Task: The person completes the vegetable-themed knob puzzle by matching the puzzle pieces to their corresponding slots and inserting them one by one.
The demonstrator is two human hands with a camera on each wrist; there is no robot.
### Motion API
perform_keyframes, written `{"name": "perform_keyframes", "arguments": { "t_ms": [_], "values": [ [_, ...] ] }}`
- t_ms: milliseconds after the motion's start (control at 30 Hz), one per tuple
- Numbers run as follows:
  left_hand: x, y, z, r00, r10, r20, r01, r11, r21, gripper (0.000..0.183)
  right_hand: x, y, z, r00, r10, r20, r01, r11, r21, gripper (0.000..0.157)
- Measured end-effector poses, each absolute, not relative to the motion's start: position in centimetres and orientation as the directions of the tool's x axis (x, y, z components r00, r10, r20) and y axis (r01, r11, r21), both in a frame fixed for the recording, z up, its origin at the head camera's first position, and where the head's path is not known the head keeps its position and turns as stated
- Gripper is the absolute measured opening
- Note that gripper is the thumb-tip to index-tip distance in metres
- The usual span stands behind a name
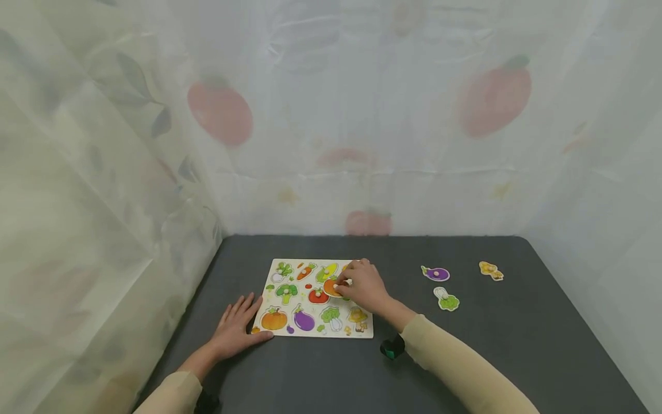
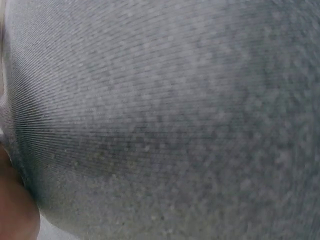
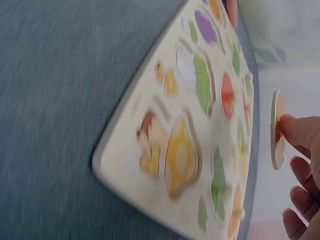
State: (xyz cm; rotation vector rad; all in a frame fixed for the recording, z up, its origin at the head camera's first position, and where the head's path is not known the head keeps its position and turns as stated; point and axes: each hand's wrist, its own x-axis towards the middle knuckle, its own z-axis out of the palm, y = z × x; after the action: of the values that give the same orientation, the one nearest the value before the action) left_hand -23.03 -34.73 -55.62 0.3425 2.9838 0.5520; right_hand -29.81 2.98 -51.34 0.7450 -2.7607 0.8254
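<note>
A pale wooden puzzle board [image 1: 310, 338] printed with vegetables lies on the dark table. Above its right part, my right hand [image 1: 364, 287] pinches an orange pumpkin piece [image 1: 331, 287] between thumb and fingers. The right wrist view shows that piece [image 3: 274, 131] edge-on, raised over the board. My left hand [image 1: 235, 328] rests with fingers spread at the board's left edge, thumb along its lower left corner. Knobbed pieces such as the broccoli [image 1: 287, 293] and tomato [image 1: 318, 296] sit in the board. Grey fabric fills most of the left wrist view.
To the right of the board lie three loose pieces: an eggplant [image 1: 435, 274], a leafy green vegetable [image 1: 446, 299] and a yellow mushroom [image 1: 491, 270]. Pale printed curtains [image 1: 310, 115] hang behind the table [image 1: 320, 379] and along both sides.
</note>
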Motion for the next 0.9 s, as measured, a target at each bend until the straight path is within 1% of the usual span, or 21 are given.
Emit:
{"name": "perform_keyframes", "arguments": {
  "t_ms": [233, 500, 667, 900],
  "values": [
    [-22.8, -34.8, -55.7, -0.972, 0.231, -0.045, 0.198, 0.906, 0.374, 0.108, -29.1, -0.7, -51.8, -0.836, -0.473, 0.278, -0.548, 0.713, -0.437, 0.01],
    [-22.8, -34.7, -56.0, -0.974, 0.222, -0.046, 0.186, 0.9, 0.394, 0.107, -28.1, -5.3, -52.1, -0.794, -0.528, 0.302, -0.608, 0.697, -0.38, 0.009],
    [-22.6, -34.7, -56.1, -0.974, 0.223, -0.041, 0.188, 0.897, 0.401, 0.106, -27.8, -7.6, -52.7, -0.802, -0.531, 0.273, -0.596, 0.724, -0.346, 0.012],
    [-22.4, -34.7, -56.0, -0.973, 0.228, -0.019, 0.202, 0.896, 0.395, 0.105, -27.3, -10.0, -53.3, -0.808, -0.539, 0.239, -0.589, 0.74, -0.323, 0.011]
  ]
}}
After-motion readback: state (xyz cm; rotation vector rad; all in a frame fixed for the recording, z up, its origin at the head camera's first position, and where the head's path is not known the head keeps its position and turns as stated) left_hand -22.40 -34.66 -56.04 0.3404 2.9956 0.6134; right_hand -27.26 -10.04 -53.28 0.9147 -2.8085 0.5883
